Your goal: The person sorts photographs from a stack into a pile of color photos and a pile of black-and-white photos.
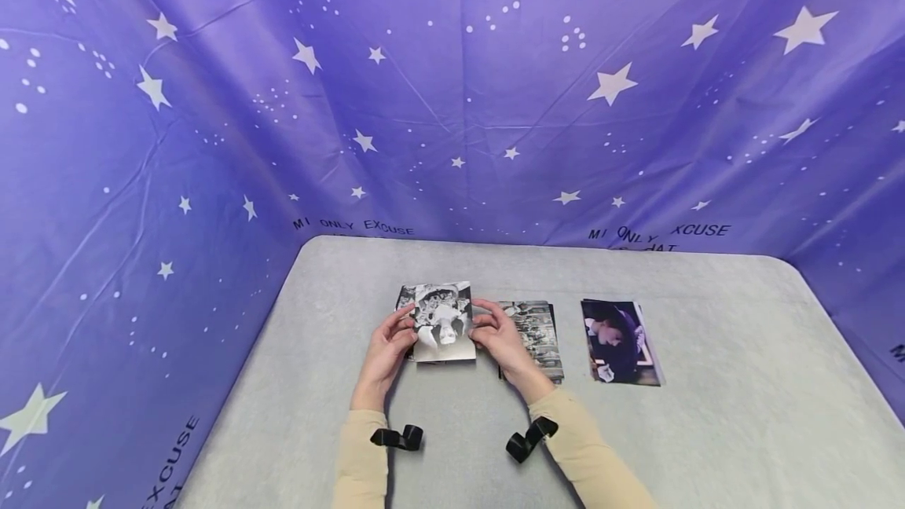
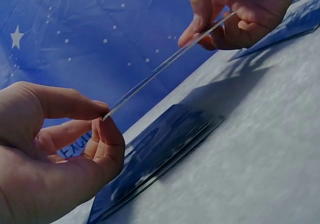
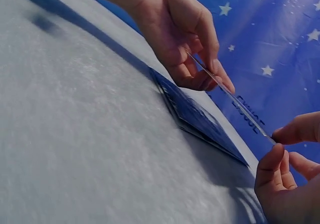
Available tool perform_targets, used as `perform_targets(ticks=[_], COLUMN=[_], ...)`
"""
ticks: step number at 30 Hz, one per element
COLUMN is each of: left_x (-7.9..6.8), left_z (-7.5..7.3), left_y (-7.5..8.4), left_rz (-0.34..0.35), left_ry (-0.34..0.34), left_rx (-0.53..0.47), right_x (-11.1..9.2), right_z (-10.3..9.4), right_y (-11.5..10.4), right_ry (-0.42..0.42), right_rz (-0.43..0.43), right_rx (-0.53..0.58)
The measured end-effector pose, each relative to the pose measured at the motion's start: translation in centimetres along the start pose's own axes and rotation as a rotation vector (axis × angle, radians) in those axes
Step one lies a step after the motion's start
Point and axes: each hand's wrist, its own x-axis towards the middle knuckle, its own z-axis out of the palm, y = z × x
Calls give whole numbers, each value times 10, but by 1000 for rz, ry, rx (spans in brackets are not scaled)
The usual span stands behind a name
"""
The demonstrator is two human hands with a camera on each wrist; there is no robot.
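Note:
A black-and-white photo print is raised above the table between my two hands, its picture upside down to me. My left hand pinches its left edge between thumb and fingers; my right hand pinches the right edge. Both wrist views show the print edge-on as a thin pale line. Under it on the table lies a stack of photos, mostly hidden from the head view. Beside my right hand, partly covered by it, rests a second stack of black-and-white photos.
Farther right lies a stack of photos with a colour picture on top, slightly fanned at its edge. The grey table meets a purple star-printed cloth at the back and sides. Black straps hang at both wrists.

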Motion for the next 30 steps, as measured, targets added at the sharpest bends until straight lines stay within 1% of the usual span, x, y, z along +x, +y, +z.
perform_targets(ticks=[7,9,12,14,17,21,23,26,30], left_x=[3,4,5,7,8,8,8,7,9], left_z=[-16,-20,-25,-26,-29,-32,-34,-35,-37], left_y=[8,9,9,10,12,13,14,13,12], left_rz=[-7,-4,-1,6,11,14,13,18,20], left_ry=[20,31,51,64,87,120,141,158,178], left_rx=[70,90,130,174,249,327,343,346,299], right_x=[2,-1,-1,-1,3,5,5,0,-7], right_z=[15,20,25,27,30,33,35,38,43], right_y=[6,0,-1,-1,10,14,13,4,-12], right_ry=[-11,-27,-35,-28,-8,-14,-26,-40,-44], right_rz=[-27,-33,-44,-43,-46,-27,-20,-26,-35], right_rx=[-34,-57,-94,-124,-171,-220,-225,-232,-255])
